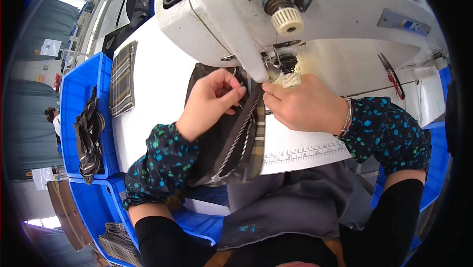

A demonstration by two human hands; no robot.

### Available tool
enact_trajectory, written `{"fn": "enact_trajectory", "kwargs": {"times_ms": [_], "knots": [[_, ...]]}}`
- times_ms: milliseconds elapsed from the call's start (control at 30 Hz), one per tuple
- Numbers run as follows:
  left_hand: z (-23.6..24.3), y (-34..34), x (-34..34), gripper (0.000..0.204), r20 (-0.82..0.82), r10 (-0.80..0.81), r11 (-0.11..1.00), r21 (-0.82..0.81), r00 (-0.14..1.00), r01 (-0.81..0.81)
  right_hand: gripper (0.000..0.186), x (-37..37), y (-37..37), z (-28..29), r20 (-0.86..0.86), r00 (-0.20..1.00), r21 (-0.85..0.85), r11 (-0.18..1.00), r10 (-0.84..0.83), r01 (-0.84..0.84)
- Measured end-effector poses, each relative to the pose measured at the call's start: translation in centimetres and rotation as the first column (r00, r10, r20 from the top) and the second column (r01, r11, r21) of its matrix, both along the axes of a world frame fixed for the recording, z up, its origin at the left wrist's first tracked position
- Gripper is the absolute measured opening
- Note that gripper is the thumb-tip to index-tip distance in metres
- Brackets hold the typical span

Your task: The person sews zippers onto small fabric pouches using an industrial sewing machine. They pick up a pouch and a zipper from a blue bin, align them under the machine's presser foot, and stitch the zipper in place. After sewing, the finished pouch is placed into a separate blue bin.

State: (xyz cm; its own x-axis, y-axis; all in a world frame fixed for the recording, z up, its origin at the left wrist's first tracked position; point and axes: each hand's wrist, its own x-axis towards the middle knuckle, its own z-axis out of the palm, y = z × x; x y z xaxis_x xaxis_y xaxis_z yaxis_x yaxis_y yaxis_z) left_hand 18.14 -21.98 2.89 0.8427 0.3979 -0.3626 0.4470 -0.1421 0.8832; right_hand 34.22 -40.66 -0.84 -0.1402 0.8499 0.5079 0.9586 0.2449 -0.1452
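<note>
A dark brown fabric piece (207, 148) with plaid edging lies under the head of a white sewing machine (325, 5). A metal-toothed zipper (235, 144) runs along it in a long loop, its far end close to the presser foot. My left hand (212, 100) rests over the fabric, thumb and forefinger pinched together; what lies between them is too small to make out. My right hand (305, 103) is at the right of the needle area, its fingertips closed on the far end of the zipper's tape. The needle tip is hidden.
A plaid cloth panel (123, 78) lies at the white table's left. Blue bins (109, 134) stand beside it, holding dark fabric (89, 139) and folded plaid pieces (118, 243). Thread snips (392, 77) lie far right. A printed ruler (305, 152) marks the table's front edge.
</note>
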Motion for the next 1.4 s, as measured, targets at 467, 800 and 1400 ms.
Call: {"fn": "enact_trajectory", "kwargs": {"times_ms": [467, 800, 1400], "knots": [[0.1, -1.2, -0.9, 0.01, 0.183, 0.161, 0.986, 0.023, 0.97, -0.168, 0.013, 0.2, 0.6, -0.1, 0.081, 0.989, 0.024, 0.992, 0.125, -0.128], [1.9, -1.3, -1.6, 0.034, 0.158, -0.466, 0.36, 0.933, 0.871, 0.024, 0.012, -2.4, -1.0, -0.1, 0.201, 0.947, 0.355, 0.883, 0.25, -0.309], [0.5, -5.1, -2.1, 0.028, 0.111, -0.471, 0.352, 0.933, 0.875, 0.071, 0.016, -3.0, -1.9, -0.2, 0.344, 0.919, 0.168, 0.951, 0.191, -0.26]]}}
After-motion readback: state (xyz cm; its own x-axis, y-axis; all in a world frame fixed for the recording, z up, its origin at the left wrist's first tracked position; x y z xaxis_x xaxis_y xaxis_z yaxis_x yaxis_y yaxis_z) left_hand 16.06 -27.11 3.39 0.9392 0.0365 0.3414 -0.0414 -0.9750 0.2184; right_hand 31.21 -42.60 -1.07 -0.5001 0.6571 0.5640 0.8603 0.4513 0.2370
